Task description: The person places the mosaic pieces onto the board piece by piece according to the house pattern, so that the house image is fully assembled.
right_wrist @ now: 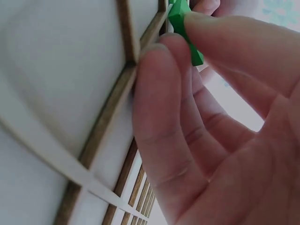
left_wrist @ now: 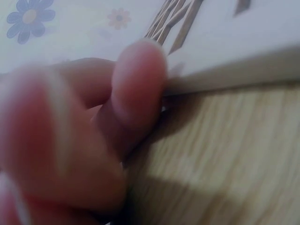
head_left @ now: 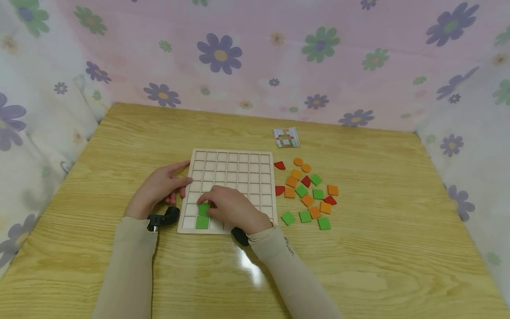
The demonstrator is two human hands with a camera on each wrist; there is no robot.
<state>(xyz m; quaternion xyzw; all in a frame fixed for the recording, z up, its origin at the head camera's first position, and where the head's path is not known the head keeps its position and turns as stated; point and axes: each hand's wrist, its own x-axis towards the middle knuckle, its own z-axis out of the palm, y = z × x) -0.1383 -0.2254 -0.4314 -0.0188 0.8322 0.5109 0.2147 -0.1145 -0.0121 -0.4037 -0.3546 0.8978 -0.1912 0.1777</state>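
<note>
A square wooden grid board [head_left: 226, 150] lies on the table. My left hand [head_left: 157, 188] is at its left edge; in the left wrist view a fingertip [left_wrist: 140, 77] touches the board's side. Over the lower left cells, my right hand [head_left: 235, 207] pinches a green square tile [head_left: 203, 209] between thumb and fingers. In the right wrist view this green tile [right_wrist: 185, 30] stands tilted at the grid's wooden strips. Just below it, another green square tile [head_left: 202, 222] sits in a bottom-row cell. My right hand hides several cells of the board.
Right of the board lie loose green squares [head_left: 318, 194], orange squares [head_left: 307, 200], orange rounds [head_left: 298, 161] and red quarter-round pieces [head_left: 330, 200]. A small printed pattern card [head_left: 286, 138] is behind them. Flowered cloth [head_left: 255, 57] borders the table [head_left: 378, 248].
</note>
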